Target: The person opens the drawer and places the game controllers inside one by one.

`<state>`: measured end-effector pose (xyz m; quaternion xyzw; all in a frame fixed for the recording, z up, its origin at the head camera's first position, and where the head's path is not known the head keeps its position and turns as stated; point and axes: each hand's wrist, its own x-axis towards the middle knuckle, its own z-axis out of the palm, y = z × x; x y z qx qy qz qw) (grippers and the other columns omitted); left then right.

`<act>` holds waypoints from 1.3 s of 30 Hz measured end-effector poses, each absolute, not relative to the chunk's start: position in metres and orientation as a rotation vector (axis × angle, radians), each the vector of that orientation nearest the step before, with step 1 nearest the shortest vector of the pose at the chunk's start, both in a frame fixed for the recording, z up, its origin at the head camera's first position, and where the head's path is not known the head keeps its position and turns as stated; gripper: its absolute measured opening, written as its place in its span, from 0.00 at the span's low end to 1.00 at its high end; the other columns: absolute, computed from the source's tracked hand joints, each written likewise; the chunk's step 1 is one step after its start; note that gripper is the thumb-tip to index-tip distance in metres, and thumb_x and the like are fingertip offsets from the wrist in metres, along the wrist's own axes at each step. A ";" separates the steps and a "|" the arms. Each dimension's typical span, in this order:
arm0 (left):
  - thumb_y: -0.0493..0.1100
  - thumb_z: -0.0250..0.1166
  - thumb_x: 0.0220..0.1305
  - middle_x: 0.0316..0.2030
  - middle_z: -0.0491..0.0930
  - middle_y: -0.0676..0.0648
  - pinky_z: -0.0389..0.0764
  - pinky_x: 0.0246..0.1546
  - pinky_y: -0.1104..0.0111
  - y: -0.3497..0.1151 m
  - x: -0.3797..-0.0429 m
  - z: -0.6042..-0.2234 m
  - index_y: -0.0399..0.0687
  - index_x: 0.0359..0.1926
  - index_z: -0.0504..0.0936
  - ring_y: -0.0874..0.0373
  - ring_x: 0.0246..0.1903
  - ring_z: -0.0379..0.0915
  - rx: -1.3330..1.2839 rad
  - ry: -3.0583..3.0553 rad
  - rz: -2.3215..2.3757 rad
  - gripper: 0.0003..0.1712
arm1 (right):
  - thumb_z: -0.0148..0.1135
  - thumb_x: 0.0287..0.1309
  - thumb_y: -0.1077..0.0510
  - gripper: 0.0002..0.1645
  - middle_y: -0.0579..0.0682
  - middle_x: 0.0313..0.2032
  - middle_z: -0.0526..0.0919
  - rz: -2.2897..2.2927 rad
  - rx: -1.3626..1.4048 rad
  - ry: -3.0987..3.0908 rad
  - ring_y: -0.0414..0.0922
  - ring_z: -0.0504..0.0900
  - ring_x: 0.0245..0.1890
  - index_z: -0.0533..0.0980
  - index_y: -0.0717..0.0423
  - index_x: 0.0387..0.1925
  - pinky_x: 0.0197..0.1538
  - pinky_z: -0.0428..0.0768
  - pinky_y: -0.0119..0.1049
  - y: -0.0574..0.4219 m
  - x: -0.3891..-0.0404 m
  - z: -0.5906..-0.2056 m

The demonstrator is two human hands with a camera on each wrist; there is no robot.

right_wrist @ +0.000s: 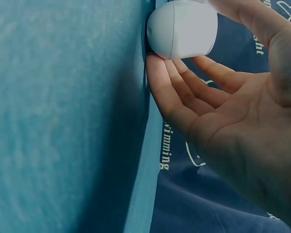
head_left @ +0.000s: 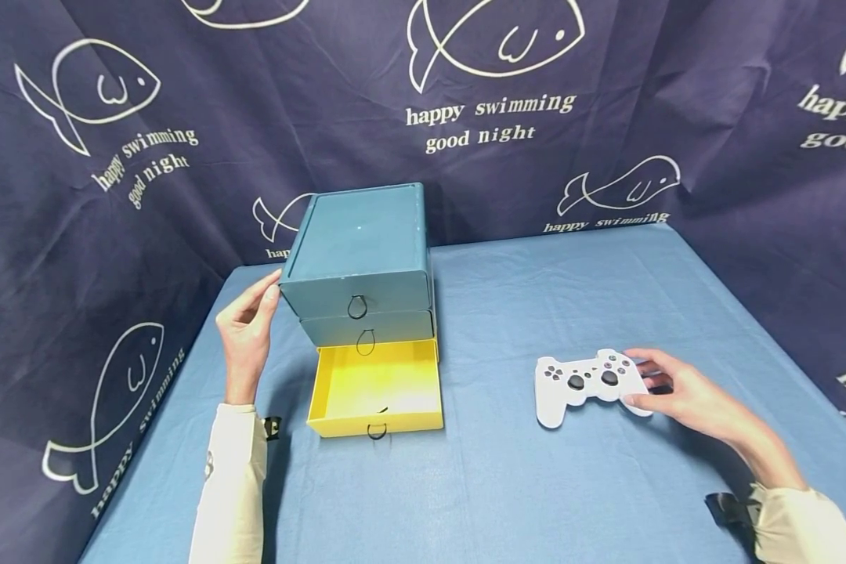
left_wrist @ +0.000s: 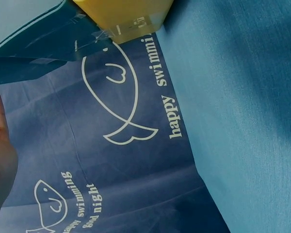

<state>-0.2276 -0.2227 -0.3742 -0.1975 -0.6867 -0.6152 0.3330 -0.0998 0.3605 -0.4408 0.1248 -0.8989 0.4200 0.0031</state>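
Note:
A white game controller [head_left: 592, 380] with two black thumbsticks is on the blue cloth at the right. My right hand [head_left: 701, 399] pinches its right grip, thumb on the near side and fingers on the far side. In the right wrist view, the rounded white end of the controller [right_wrist: 189, 29] sits between thumb and fingertips. At the left, my left hand [head_left: 245, 329] touches the front left corner of a teal drawer box [head_left: 366, 235] with nearly straight fingers. The left wrist view shows only part of this hand [left_wrist: 0, 155], beside the box's side.
Below the teal drawers, a yellow drawer [head_left: 377, 423] with a black loop handle is pulled out toward me, a small dark mark inside it. Dark blue curtains [head_left: 493, 180] with white fish prints stand behind and at both sides of the blue-covered table [head_left: 493, 501].

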 end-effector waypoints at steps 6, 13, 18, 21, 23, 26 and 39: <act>0.34 0.66 0.72 0.46 0.89 0.46 0.78 0.44 0.72 -0.223 -0.227 -0.373 0.32 0.56 0.85 0.63 0.38 0.83 -0.512 -1.796 -1.590 0.15 | 0.76 0.58 0.62 0.39 0.59 0.50 0.80 1.296 0.365 -2.866 0.37 0.78 0.44 0.69 0.65 0.68 0.44 0.76 0.30 0.359 -0.102 -0.438; 0.32 0.65 0.72 0.47 0.89 0.47 0.78 0.45 0.72 -0.223 -0.229 -0.374 0.32 0.56 0.85 0.62 0.39 0.84 -0.520 -1.779 -1.612 0.15 | 0.77 0.57 0.61 0.42 0.55 0.46 0.80 1.334 0.363 -2.887 0.42 0.80 0.42 0.68 0.61 0.70 0.39 0.77 0.33 0.354 -0.105 -0.437; 0.32 0.65 0.72 0.47 0.89 0.46 0.78 0.45 0.72 -0.223 -0.229 -0.374 0.33 0.56 0.86 0.62 0.40 0.84 -0.529 -1.776 -1.608 0.15 | 0.77 0.56 0.62 0.42 0.54 0.43 0.80 1.323 0.359 -2.892 0.41 0.79 0.39 0.68 0.61 0.69 0.36 0.77 0.34 0.354 -0.107 -0.438; 0.32 0.65 0.72 0.47 0.89 0.46 0.78 0.46 0.72 -0.222 -0.229 -0.373 0.34 0.56 0.86 0.62 0.40 0.84 -0.530 -1.777 -1.609 0.15 | 0.77 0.55 0.62 0.41 0.54 0.42 0.80 1.309 0.363 -2.885 0.41 0.80 0.39 0.69 0.61 0.68 0.36 0.77 0.34 0.354 -0.107 -0.438; 0.31 0.65 0.71 0.46 0.89 0.46 0.78 0.45 0.72 -0.222 -0.228 -0.372 0.33 0.56 0.86 0.62 0.40 0.84 -0.532 -1.774 -1.611 0.15 | 0.77 0.55 0.63 0.40 0.54 0.42 0.80 1.299 0.359 -2.880 0.40 0.80 0.38 0.70 0.61 0.67 0.36 0.77 0.34 0.353 -0.107 -0.438; 0.29 0.65 0.70 0.46 0.89 0.47 0.78 0.46 0.72 -0.221 -0.228 -0.371 0.31 0.56 0.86 0.62 0.40 0.84 -0.538 -1.755 -1.634 0.15 | 0.77 0.54 0.64 0.39 0.54 0.41 0.81 1.284 0.341 -2.884 0.39 0.79 0.37 0.70 0.63 0.66 0.33 0.78 0.34 0.351 -0.107 -0.439; 0.26 0.63 0.70 0.44 0.89 0.49 0.76 0.44 0.73 -0.223 -0.230 -0.376 0.31 0.56 0.85 0.64 0.35 0.82 -0.545 -1.742 -1.667 0.16 | 0.77 0.50 0.65 0.36 0.49 0.32 0.83 1.163 0.319 -2.867 0.36 0.78 0.30 0.74 0.63 0.61 0.29 0.76 0.35 0.345 -0.104 -0.434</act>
